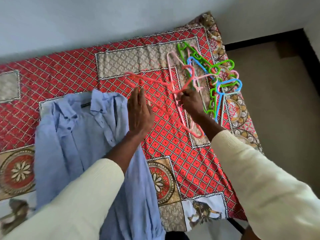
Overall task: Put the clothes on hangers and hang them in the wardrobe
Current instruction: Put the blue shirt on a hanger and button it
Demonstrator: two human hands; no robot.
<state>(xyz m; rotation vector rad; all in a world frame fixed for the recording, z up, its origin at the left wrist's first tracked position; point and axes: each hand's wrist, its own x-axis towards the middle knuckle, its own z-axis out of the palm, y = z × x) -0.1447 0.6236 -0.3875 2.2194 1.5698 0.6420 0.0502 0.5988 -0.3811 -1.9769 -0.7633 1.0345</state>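
Right hand [189, 101] gripping pink hanger [152, 80], blue shirt [83, 129] left

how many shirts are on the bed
1: a light blue shirt spread on the bed's left side, under the left hand. None visibly hidden.

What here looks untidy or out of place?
The hangers lie in a tangled, overlapping pile near the bed's edge. The blue shirt lies rumpled, its lower part hanging off the bed. Nothing looks damaged.
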